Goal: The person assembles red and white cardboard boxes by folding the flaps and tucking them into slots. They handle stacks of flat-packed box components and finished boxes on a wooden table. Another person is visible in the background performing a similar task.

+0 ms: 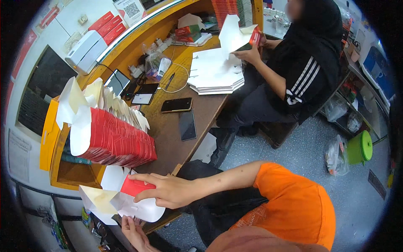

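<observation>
the desk (170, 145) runs through the middle; beside it sits a co-worker (308, 69) in black. a tall red stack (119, 138) of nested boxes stands at the desk's near left, hiding what lies behind it. a white stack (214, 69) of flat card lies farther off. the box (136, 206), part-folded, is just before the red stack, flaps splayed. the right hand (166, 191) rests on its red panel, fingers spread apart, hiding part of it. the co-worker holds a second box (233, 38). the left hand (135, 235) has its fingertips close together at the box's lower edge; i cannot tell whether they clamp it. two phones (176, 105) lie on the desk, near a pen (169, 81). a pale mark on the red panel is too small to read.
</observation>
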### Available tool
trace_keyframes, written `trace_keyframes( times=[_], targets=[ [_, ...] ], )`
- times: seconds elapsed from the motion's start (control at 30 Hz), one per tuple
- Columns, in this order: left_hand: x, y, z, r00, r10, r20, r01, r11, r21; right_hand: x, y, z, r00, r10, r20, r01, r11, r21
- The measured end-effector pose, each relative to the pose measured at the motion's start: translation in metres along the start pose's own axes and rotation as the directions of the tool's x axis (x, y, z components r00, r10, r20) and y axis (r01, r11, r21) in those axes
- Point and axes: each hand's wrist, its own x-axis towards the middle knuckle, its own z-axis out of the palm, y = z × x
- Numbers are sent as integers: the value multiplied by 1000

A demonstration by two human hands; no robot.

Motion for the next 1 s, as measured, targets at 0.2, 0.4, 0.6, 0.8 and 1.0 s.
trace_keyframes(
  times=[0.2,0.4,0.6,0.8,1.0],
  targets=[
    [-10,-28,16,998,-32,-49,8,901,-433,0,-1,13,997,-38,-66,46,991,124],
    [-40,-22,23,981,75,-181,-115,968,-222,-9,9,3,991,86,101,-97,989,109],
    [-61,-42,-1,886,407,-220,-316,880,354,-17,-9,36,976,175,127,-161,980,-114],
    [-95,-3,84,915,401,-46,-294,741,604,-25,-17,87,971,235,54,-224,795,564],
    [-104,-5,90,858,513,1,-389,649,654,-22,-18,58,959,256,123,-284,830,480]
  ],
)
